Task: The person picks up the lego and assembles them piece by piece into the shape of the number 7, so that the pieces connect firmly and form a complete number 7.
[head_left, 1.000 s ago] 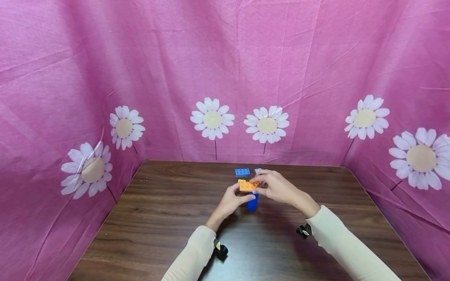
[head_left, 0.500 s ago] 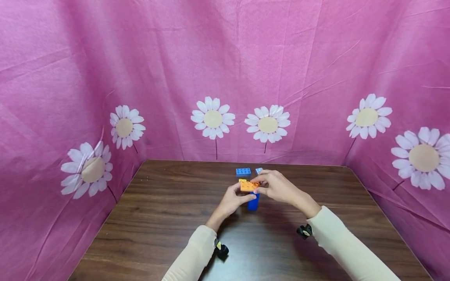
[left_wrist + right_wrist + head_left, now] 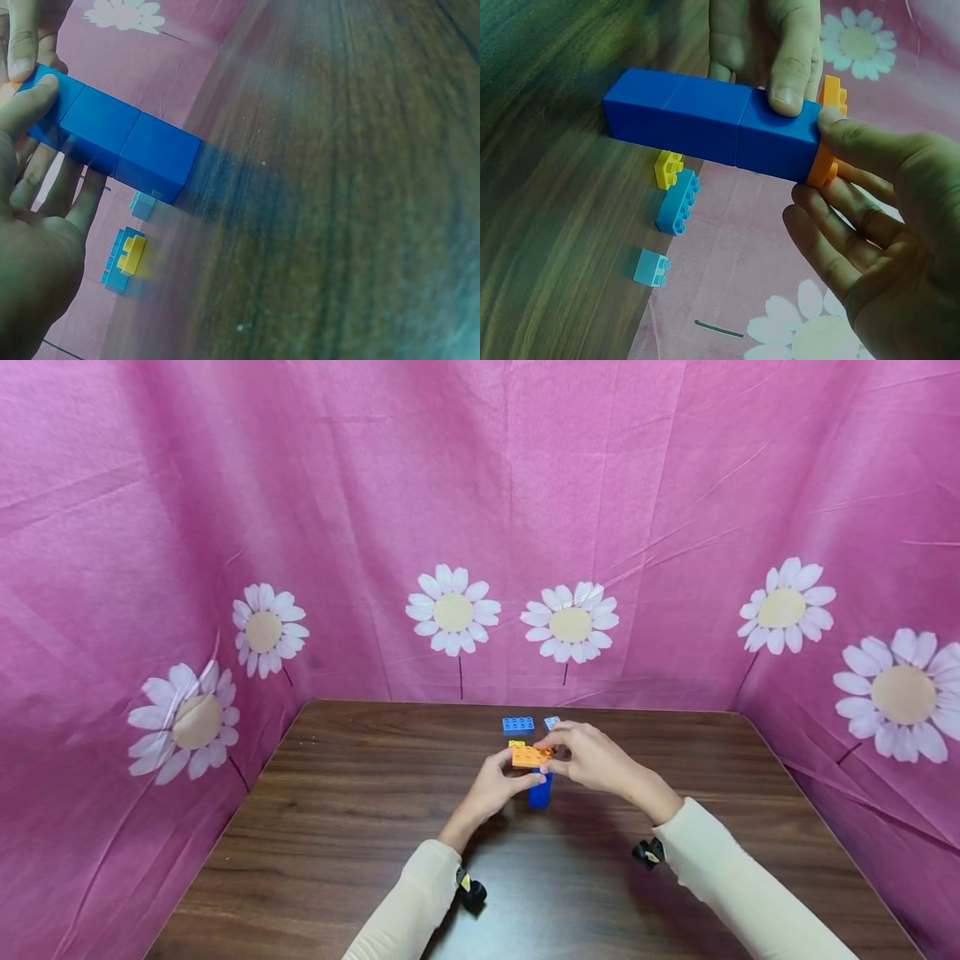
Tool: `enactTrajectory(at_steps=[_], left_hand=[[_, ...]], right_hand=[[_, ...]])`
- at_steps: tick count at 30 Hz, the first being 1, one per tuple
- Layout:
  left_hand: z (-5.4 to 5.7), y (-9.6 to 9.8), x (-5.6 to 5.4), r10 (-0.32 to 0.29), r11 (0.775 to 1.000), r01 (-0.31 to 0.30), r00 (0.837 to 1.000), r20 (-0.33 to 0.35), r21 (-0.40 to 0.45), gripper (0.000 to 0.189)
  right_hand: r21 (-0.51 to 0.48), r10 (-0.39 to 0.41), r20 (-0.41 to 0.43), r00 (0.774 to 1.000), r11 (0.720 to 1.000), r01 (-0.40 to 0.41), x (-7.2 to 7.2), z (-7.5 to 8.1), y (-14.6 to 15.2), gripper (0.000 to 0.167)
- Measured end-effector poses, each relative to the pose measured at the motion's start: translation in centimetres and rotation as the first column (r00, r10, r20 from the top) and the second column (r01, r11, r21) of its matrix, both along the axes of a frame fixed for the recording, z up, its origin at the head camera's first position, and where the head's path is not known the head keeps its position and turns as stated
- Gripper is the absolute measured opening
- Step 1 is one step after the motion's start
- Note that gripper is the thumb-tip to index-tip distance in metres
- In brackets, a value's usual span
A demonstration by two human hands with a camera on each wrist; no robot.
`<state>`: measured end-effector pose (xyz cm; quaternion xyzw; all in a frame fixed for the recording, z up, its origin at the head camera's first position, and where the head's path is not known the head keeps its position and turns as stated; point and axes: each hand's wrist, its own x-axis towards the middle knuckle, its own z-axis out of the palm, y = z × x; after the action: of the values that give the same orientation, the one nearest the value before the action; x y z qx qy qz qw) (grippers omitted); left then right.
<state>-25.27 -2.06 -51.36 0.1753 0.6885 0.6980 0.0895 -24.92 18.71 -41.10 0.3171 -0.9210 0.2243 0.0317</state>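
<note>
A column of three stacked blue bricks (image 3: 697, 116) stands upright on the wooden table, topped by a wider orange brick (image 3: 527, 757). My left hand (image 3: 491, 789) grips the uppermost blue brick, its thumb (image 3: 39, 96) lying on the near face. From the other side my right hand (image 3: 596, 768) pinches the orange brick, thumb (image 3: 855, 139) at its edge where it meets the blue. The orange brick overhangs the column, with its studs facing up. Most of it is hidden in the left wrist view.
Behind the column lie a small yellow brick (image 3: 667, 169), a lighter blue eight-stud brick (image 3: 518, 725) and a small pale blue brick (image 3: 652, 268). Pink cloth (image 3: 637, 510) with printed daisies surrounds the table (image 3: 337, 810) at the back and sides.
</note>
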Motion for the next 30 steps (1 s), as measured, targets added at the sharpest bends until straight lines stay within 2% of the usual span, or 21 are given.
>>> enactTrajectory(at_steps=[8,17,24,27,30], left_hand=[[0.1,-0.1,0.2,-0.002,1.0,0.002,1.0,0.015,-0.013,0.041],[0.2,-0.2,0.0,-0.025,0.999,0.026,1.0,0.014,-0.045,0.047],[-0.2,0.0,0.2,0.002,0.998,-0.002,1.0,-0.008,-0.062,0.045],[-0.3,0.5,0.2,-0.01,1.0,0.011,1.0,0.011,-0.028,0.049],[-0.1,0.9,0.0,-0.039,0.999,0.038,0.999,0.032,0.014,0.053]], right_hand=[[0.006,-0.009,0.003,1.0,1.0,0.009,0.0,-0.2,0.0,0.033],[-0.039,-0.009,0.028,1.0,0.999,0.011,0.0,-0.8,0.3,0.035],[-0.174,-0.009,0.139,0.99,0.984,0.033,0.2,-3.1,0.8,0.048],[-0.24,-0.03,0.172,0.985,0.968,0.072,0.3,-4.1,1.1,0.045],[-0.289,-0.056,0.173,0.983,0.951,0.105,0.4,-4.5,1.6,0.039]])
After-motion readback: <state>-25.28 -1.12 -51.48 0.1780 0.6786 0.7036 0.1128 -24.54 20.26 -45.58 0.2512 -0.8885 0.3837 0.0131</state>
